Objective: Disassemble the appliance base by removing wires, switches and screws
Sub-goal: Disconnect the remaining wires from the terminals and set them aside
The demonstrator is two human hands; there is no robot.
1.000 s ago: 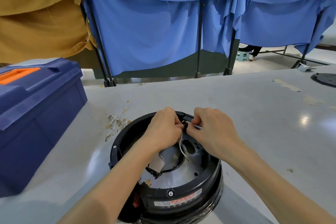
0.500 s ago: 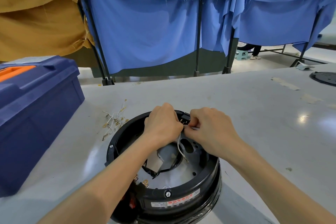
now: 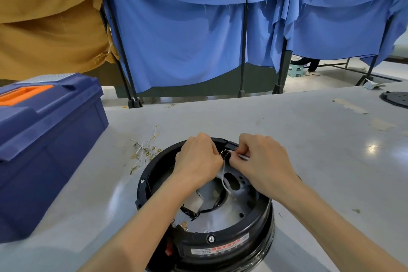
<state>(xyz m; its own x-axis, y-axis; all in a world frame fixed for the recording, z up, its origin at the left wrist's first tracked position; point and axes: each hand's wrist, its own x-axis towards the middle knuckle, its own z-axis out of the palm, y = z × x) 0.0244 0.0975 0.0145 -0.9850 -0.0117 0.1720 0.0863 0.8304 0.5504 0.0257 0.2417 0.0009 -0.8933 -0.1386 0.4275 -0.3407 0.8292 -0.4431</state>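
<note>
The base [image 3: 260, 238] – a round black shell with a grey plate inside – sits open side up on the table [image 3: 309, 161], near its front edge and just right of centre. At its far rim stands a small black block [image 3: 230, 146] with brass terminals [image 3: 224, 152] beside it, and both hands meet there. The left hand [image 3: 196, 159] reaches over the rim with its fingers curled tight; the tips are hidden behind its own back, so I cannot tell what they hold. The right hand [image 3: 262, 161] is curled too, and its thumb and forefinger pinch a thin pale piece [image 3: 242, 157] just beside the block; I cannot tell whether that piece belongs to the wire. A white wire [image 3: 224, 180] hangs from between the two hands down to the plate. The near wall of the base carries a hex screw [image 3: 211, 238], a label [image 3: 220, 248] and a red switch [image 3: 169, 249].

Left of the base, close to it but apart, lies a pile of loose wires [image 3: 145, 150] with brass ends. Farther left stands a blue toolbox [image 3: 48, 139] with an orange handle [image 3: 22, 95], its lid down. A black disc [image 3: 395, 99] lies at the far right edge of the table, well apart from the base; tape scraps [image 3: 351, 106] are stuck to the table near it. Behind the table blue cloth [image 3: 187, 40] and brown cloth [image 3: 48, 17] hang over black stands.
</note>
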